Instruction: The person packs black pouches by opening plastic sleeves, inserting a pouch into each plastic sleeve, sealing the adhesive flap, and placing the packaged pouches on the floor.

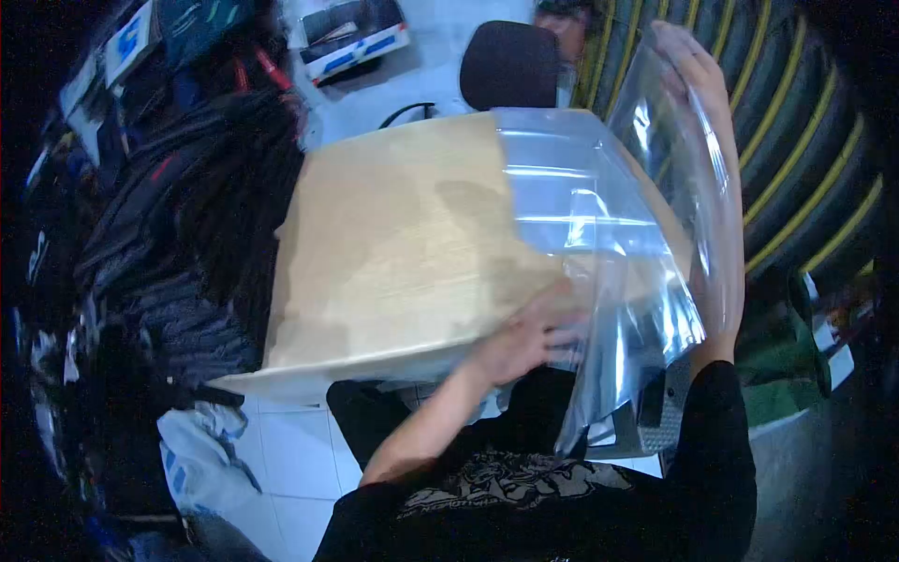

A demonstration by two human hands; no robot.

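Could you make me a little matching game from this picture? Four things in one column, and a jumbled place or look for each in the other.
1. Right hand
2. Clear plastic
3. Board
4. White bag

A. Tan, in the middle of the view
B. At the lower left of the view
C. Raised at the upper right
D. See-through and shiny, partly over the board

Pairs: 1-C, 2-D, 3-A, 4-B

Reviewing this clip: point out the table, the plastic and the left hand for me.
Table [403,225]: head view, on a bare part of its tan top.
Plastic [581,192]: head view, on the clear part spread over the table.
Left hand [521,339]: head view, mid-hand, between wrist and fingers.
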